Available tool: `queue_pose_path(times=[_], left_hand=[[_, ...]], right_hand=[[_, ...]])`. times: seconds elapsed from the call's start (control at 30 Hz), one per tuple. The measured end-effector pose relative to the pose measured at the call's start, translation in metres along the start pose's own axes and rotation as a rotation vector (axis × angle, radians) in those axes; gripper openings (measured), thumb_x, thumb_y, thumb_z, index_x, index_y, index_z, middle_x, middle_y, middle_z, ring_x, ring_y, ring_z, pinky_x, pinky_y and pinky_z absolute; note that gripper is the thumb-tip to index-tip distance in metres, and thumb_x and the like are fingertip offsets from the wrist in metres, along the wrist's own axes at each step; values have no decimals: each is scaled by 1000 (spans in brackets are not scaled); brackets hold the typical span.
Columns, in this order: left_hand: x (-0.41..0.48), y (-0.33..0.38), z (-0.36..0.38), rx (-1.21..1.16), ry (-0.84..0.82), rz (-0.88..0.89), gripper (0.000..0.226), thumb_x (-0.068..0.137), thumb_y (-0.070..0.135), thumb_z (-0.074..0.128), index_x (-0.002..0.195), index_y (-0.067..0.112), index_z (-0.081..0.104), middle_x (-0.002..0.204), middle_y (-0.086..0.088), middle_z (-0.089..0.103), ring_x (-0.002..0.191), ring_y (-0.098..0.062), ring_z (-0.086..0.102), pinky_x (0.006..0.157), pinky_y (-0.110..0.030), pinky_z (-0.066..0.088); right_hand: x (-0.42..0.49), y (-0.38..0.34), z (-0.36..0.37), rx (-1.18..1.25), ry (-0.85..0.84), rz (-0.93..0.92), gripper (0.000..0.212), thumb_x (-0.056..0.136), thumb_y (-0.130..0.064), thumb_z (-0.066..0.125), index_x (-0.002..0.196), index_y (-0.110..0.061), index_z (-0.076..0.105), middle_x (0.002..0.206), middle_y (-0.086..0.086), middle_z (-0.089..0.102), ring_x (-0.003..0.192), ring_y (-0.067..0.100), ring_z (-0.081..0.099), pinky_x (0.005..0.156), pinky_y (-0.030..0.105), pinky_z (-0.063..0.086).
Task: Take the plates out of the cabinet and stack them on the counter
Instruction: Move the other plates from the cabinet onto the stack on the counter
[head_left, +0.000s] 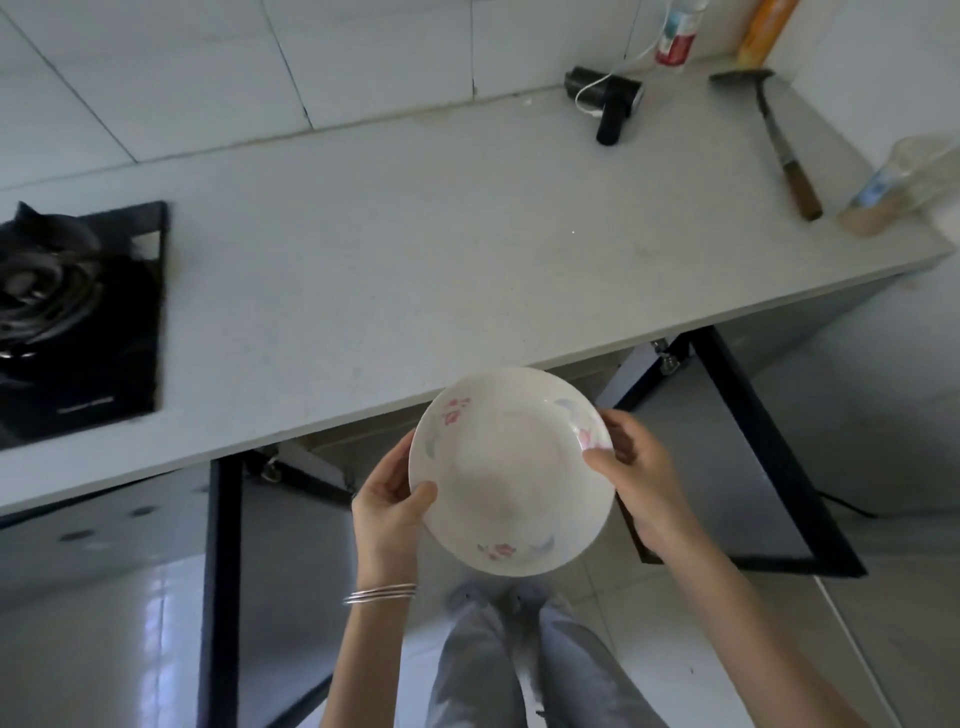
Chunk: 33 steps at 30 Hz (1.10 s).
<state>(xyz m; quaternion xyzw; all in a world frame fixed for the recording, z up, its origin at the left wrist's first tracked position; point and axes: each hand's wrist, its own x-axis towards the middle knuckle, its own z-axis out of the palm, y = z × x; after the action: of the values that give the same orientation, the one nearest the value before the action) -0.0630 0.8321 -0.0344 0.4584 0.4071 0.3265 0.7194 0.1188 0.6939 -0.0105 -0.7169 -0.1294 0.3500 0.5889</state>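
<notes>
Fingers (423, 493) of left hand (387, 504) and right hand (644, 483) grip 1 floral plate (511, 473) over the edge of the grey counter (415, 260).

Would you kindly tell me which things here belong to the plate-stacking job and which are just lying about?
Job: floral plate, left hand, right hand, counter, open cabinet door.
Lying about: gas hob, wooden-handled spatula, black corded device, plastic jar.

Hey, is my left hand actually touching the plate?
Touching. The head view shows the left hand gripping the plate, thumb curled over its rim.
</notes>
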Motion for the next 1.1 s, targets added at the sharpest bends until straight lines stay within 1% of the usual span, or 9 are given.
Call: queue_pose_path(times=[0.07, 0.23, 0.37, 0.57, 0.63, 0.73, 0.8, 0.87, 1.1], left_hand=[[-7, 10, -3, -12, 32, -3, 58, 57, -8, 56, 106, 20, 68, 102, 4, 74, 97, -16, 67, 84, -29, 56], [-28, 23, -15, -22, 138, 12, 58, 58, -8, 55, 107, 21, 69, 108, 0, 73, 101, -18, 67, 87, -32, 55], [-50, 27, -25, -45, 222, 38, 56, 59, -8, 55, 108, 18, 68, 104, 2, 74, 97, -15, 68, 82, -27, 57], [-94, 20, -43, -80, 473, 65, 55, 56, -5, 58, 105, 19, 69, 102, 1, 75, 94, -17, 69, 77, -27, 58], [-111, 17, -48, -95, 565, 78, 55, 57, -6, 55, 102, 22, 70, 97, 5, 75, 87, -14, 70, 71, -25, 59], [-140, 12, -63, -112, 661, 75, 58, 55, -1, 56, 105, 24, 69, 92, 7, 76, 73, -14, 66, 51, -24, 53], [-160, 7, -74, -131, 717, 86, 61, 49, 8, 62, 107, 24, 70, 96, 4, 75, 76, -16, 64, 57, -26, 49], [-181, 2, -85, -177, 810, 101, 63, 43, 16, 64, 105, 23, 70, 99, 4, 75, 85, -15, 67, 66, -24, 54], [-254, -22, -129, -293, 1076, 125, 65, 40, 17, 67, 104, 24, 68, 102, 7, 73, 96, -17, 67, 79, -23, 57]], right_hand=[[-2, -10, 3, -29, -41, -18, 41, 79, 7, 59, 100, -29, 60, 102, -1, 68, 90, 14, 66, 74, 29, 54], [-3, -23, 12, -131, -183, -68, 43, 78, 6, 62, 100, -31, 58, 102, -7, 67, 84, 0, 64, 66, 15, 52], [1, -27, 23, -200, -312, -88, 47, 76, 5, 64, 98, -36, 58, 103, -10, 67, 90, 4, 64, 73, 21, 51], [0, -22, 52, -258, -523, -83, 44, 76, 2, 66, 99, -34, 59, 106, -6, 68, 93, 7, 64, 75, 23, 50], [-5, -21, 65, -271, -604, -89, 42, 76, 2, 67, 99, -33, 59, 104, -7, 68, 92, 6, 64, 73, 20, 50], [-17, -20, 87, -305, -750, -98, 39, 78, -1, 68, 96, -35, 57, 101, -10, 67, 91, 5, 64, 74, 20, 52], [-26, -17, 103, -332, -837, -103, 35, 79, -5, 69, 99, -31, 58, 102, -8, 68, 92, 7, 65, 77, 22, 54], [-37, -12, 120, -363, -915, -108, 33, 80, -6, 69, 104, -26, 59, 103, -4, 69, 94, 9, 66, 78, 25, 55], [-96, 2, 182, -476, -1188, -144, 40, 77, 4, 67, 106, -21, 57, 101, -4, 67, 87, 0, 65, 74, 17, 54]])
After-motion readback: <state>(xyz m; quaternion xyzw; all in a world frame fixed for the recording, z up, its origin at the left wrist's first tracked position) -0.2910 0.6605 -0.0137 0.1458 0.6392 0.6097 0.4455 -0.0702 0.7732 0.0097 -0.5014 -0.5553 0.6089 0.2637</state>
